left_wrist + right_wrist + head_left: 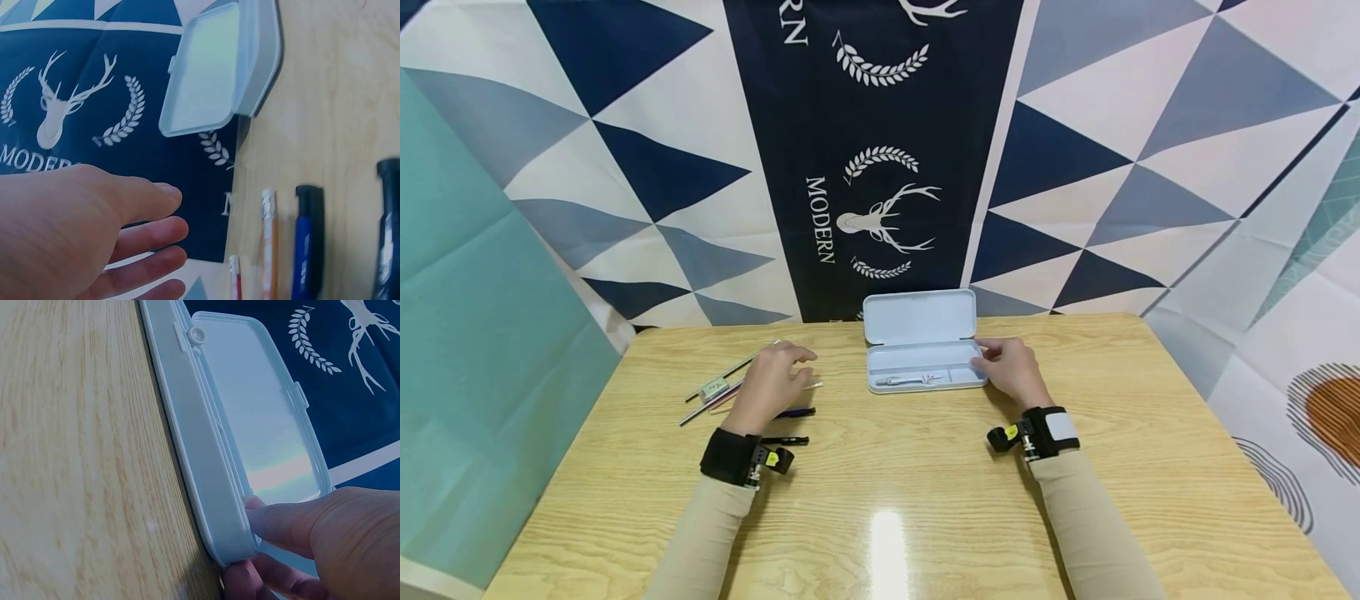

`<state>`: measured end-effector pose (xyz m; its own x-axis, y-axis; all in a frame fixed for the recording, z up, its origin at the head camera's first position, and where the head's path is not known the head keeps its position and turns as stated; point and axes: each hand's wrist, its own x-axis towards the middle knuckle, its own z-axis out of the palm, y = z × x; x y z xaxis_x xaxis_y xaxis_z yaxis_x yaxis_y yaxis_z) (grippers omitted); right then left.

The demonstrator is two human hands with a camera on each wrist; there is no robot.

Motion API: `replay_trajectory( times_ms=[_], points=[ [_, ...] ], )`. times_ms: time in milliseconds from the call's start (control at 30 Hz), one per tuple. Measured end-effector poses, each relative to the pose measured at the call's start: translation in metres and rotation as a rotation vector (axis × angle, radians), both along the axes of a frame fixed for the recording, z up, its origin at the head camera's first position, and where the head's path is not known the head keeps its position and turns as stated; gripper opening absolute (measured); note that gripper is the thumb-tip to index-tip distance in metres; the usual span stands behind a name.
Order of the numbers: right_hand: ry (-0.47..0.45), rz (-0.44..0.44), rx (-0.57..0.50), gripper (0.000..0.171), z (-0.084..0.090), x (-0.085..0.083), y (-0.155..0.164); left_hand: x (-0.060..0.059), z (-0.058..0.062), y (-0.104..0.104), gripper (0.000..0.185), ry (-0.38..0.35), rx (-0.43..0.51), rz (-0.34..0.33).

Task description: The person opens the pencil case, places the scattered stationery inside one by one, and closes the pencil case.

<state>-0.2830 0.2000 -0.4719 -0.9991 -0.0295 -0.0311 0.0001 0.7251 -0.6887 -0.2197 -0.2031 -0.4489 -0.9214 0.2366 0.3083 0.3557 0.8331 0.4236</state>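
Risk, case: the pencil case (922, 357) stands open with its lid up, and the right hand (1011, 367) steadies only its right end; a push there would likely slide or swing the light case on the smooth tabletop (925, 500).
Risk, lid: a knock from either hand could tip the raised lid down onto the tray.
Risk, pens: the pens and pencils (752, 396) lie loose and close together, so a sweep of the left hand (771, 382) could roll some toward the tabletop's edge.
Right hand: thumb and fingertips (275, 519) pinch the case's right end wall, fingers curled round it.
Left hand: released, fingers (153, 234) straight and slightly spread, hovering over the pens; whether it touches one I cannot tell.
Case position: mid-tabletop at the far edge, touching the right hand, apart from the left.
Case content: one white pen (910, 380) lies in the tray.
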Motion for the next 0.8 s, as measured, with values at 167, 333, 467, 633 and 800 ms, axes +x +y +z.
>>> replay_trajectory(
  times_ms=[167, 333, 467, 633, 800],
  points=[
    [-0.009, -0.004, 0.002, 0.049, -0.001, 0.000, -0.001, -0.002, 0.009, -0.017, 0.029, -0.107, -0.002, -0.010],
    [0.002, -0.003, 0.008, 0.048, 0.000, 0.000, 0.001, -0.003, 0.013, -0.036, 0.033, -0.230, -0.011, -0.027],
    [0.004, 0.000, 0.005, 0.048, 0.000, 0.000, 0.002, -0.003, 0.015, -0.045, 0.030, -0.257, -0.043, -0.019],
    [0.004, 0.005, 0.002, 0.048, 0.000, 0.000, 0.001, 0.001, 0.020, -0.056, 0.027, -0.292, -0.066, 0.013],
    [0.007, 0.003, 0.003, 0.048, -0.001, 0.000, 0.000, 0.004, 0.024, -0.066, 0.021, -0.322, -0.091, 0.023]
  ],
)
